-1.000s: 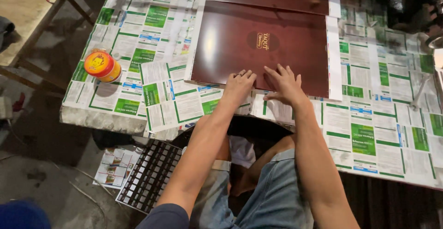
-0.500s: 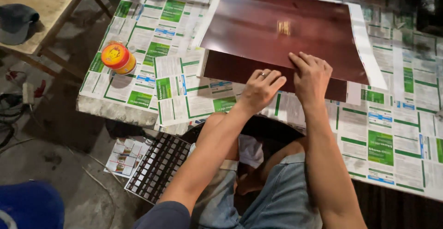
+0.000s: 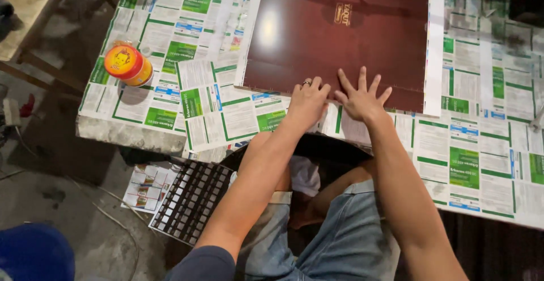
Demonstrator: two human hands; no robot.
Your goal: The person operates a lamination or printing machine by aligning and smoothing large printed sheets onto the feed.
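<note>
One round tin (image 3: pixel 128 64), orange lid, stands near the table's (image 3: pixel 113 132) left edge on the paper covering, well apart from everything else. Free papered surface between tin and board. One black grid tray (image 3: pixel 191 200) on the floor below the table edge, lying partly over one printed sheet (image 3: pixel 145 187).

One dark red board (image 3: pixel 340 34), glossy, small gold emblem near its top middle, lies flat on the table centre; white strip along its right side. Its near edge runs just ahead of the person's lap.

Two hands, both on that near edge. Left hand (image 3: pixel 309 101): fingers curled down, ring on one finger, knuckles bent, pressing on the board's edge, nothing enclosed. Right hand (image 3: pixel 360 98): fingers spread wide and flat, palm down, fingertips on the board, heel on the paper. The two hands sit just beside each other.

Right of the board: open papered table, wide and flat to the far right edge
</note>
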